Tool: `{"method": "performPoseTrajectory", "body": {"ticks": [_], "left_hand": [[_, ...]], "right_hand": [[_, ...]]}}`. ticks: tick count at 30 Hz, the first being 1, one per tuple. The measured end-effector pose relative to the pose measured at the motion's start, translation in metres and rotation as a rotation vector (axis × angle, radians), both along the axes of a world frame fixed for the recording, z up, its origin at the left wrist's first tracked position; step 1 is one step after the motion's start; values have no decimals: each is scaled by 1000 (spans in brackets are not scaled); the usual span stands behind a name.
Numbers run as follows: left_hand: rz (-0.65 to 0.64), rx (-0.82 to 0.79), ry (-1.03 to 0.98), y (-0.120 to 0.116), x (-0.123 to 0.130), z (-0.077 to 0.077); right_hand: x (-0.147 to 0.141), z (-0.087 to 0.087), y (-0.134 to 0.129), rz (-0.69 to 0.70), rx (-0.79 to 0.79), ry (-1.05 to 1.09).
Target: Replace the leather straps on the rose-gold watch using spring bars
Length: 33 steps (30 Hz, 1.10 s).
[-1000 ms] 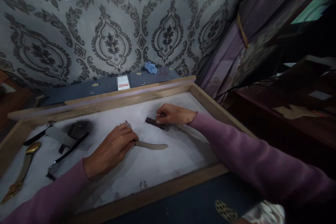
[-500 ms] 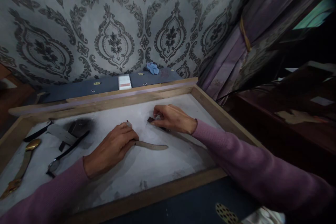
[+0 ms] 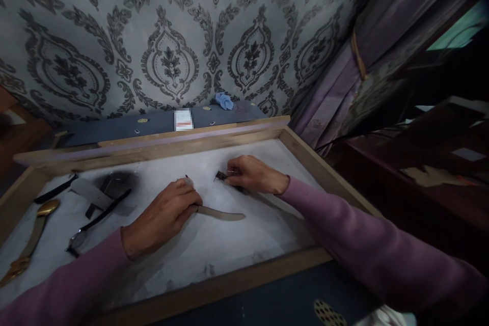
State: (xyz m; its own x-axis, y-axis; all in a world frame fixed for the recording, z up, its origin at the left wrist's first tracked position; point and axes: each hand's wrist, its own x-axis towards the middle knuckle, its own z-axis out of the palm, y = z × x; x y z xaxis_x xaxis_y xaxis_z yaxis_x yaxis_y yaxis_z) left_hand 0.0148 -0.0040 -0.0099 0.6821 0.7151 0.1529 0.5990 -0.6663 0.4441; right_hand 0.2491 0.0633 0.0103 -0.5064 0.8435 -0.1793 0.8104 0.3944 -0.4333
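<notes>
My left hand [image 3: 166, 218] is closed round one end of a grey-beige watch strap [image 3: 222, 213], whose free end points right across the white tray floor. A small pale tip shows above its fingers; whatever else is in the grip is hidden. Farther right, my right hand [image 3: 257, 175] is closed in a pinch, with a thin shiny sliver at the fingertips too small to name. Beside those fingertips lies a small dark brown object [image 3: 220, 176], partly covered by the hand. To the left rest a gold watch [image 3: 48, 208] and a black-strapped watch [image 3: 79, 238].
A raised wooden rim [image 3: 244, 260] runs round the tray. Near its left side lie a black strap [image 3: 57, 189] and a pale flat piece [image 3: 90, 193]. Behind stand a small white box [image 3: 184, 119] and a crumpled blue cloth [image 3: 224, 101], close to the patterned wall.
My right hand has shifted slightly to the right, and more of the small dark object shows beside its fingertips. My left hand keeps its hold on the strap.
</notes>
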Motion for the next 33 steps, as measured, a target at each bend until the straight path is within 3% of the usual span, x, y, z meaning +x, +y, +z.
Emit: {"method": "performPoseTrajectory", "body": {"ticks": [11,17,19,21,23,28,33], "left_hand": [[8,-31,36,0,-1,1],[9,-57,13,1,-1,4],[10,-64,2,1,0,6],[17,-72,-6,1,0,7],[23,-89,-14,0,1,9],[30,-126,-67,2,-2,13],[130,-149,-108,7,-9,21]], "right_hand": [[7,-2,9,-16,-38,70],[4,-2,3,-112,65,94],[-3,1,-5,-20,28,138],[-9,1,-14,240,-94,212],[-14,-1,-20,357,-166,229],[-16,-8,-25,434,-196,257],[-17,-2,-30,434,-114,255]]}}
